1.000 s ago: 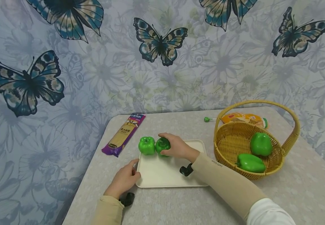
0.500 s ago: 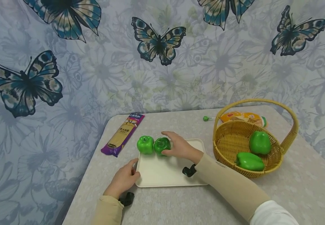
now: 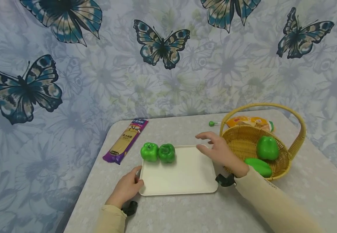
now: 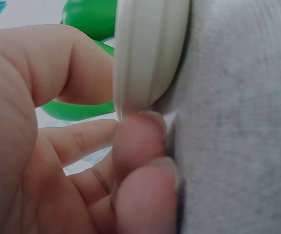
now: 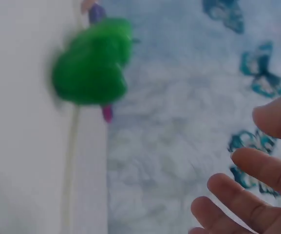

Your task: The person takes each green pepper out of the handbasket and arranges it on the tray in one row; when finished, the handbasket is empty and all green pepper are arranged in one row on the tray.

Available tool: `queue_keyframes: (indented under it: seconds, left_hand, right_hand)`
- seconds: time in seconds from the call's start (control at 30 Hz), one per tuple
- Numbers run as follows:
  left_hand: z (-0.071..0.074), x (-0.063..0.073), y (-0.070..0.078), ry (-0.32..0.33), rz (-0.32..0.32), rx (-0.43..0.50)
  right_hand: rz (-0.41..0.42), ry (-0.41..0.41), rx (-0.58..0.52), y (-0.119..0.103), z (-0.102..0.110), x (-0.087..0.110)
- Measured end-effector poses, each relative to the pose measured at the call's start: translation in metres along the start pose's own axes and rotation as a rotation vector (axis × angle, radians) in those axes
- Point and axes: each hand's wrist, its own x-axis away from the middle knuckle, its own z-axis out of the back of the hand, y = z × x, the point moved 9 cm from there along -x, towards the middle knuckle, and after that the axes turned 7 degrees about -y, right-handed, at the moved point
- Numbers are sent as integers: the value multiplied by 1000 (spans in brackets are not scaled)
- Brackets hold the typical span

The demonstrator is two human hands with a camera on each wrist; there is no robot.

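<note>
Two green bell peppers stand side by side at the back left corner of a cream tray [image 3: 180, 181]: a lighter one [image 3: 149, 151] and a darker one [image 3: 167, 153]. At the tray's left edge my left hand [image 3: 125, 187] holds the rim; the left wrist view shows its fingers against the tray's outer side [image 4: 152, 53]. My right hand [image 3: 219, 150], fingers apart and holding nothing, hovers over the tray's right side near the basket. In the right wrist view its fingers [image 5: 257, 170] are spread, away from the blurred peppers [image 5: 91, 68].
A wicker basket [image 3: 238, 139] with a tall handle stands at right, holding two green peppers, one upright [image 3: 267, 148], one lying [image 3: 259, 166]. Behind it lie an orange package [image 3: 250, 121] and a small green ball-topped stick [image 3: 212, 123]. A purple pasta packet [image 3: 126, 140] lies back left.
My right hand has let go of the darker pepper and moved right toward the basket. The pepper stays on the tray beside the other. My left hand keeps its place on the rim.
</note>
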Motion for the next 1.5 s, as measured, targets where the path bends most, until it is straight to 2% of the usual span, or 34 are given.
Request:
queue_keyframes:
  seconds: [0.27,0.4,0.47,0.53,0.6,0.67,0.77,0.83,0.97,1.03,1.13,1.3,1.5]
  left_hand:
    - [-3,-1,-4,2,-14,-9]
    - [-4,-2,-4,8,-20,-5]
    - [-4,-2,-4,10,-13,-2]
    - [-5,-1,-4,6,-4,-3]
    - [-6,0,-4,0,4,-1]
    - [-8,0,-5,-5,10,0]
    - [-8,0,-4,-8,2,1]
    - [-8,-1,-4,-2,-6,-3]
    - [-4,-2,-5,8,0,-15]
    - [-3,-2,-5,7,4,-15]
    - [0,-2,-2,5,1,-9]
    - [1,0,1,1,-4,-9]
    - [1,0,1,1,-1,-7]
  right_hand:
    - [-197,99,-23,31,75,34]
    - [-269,257,87,46,118,47]
    - [-334,349,81,63,137,54]
    - [-404,408,23,83,149,62]
    - [-457,425,-61,103,152,67]
    - [-482,407,-128,119,150,69]
    - [-482,382,-150,132,146,71]
    - [-469,385,-96,134,146,71]
    - [-474,400,92,135,150,74]
    - [-499,369,171,139,149,74]
    - [-561,277,251,150,145,73]
    - [-620,157,340,165,140,70]
    - [-642,125,341,166,139,68]
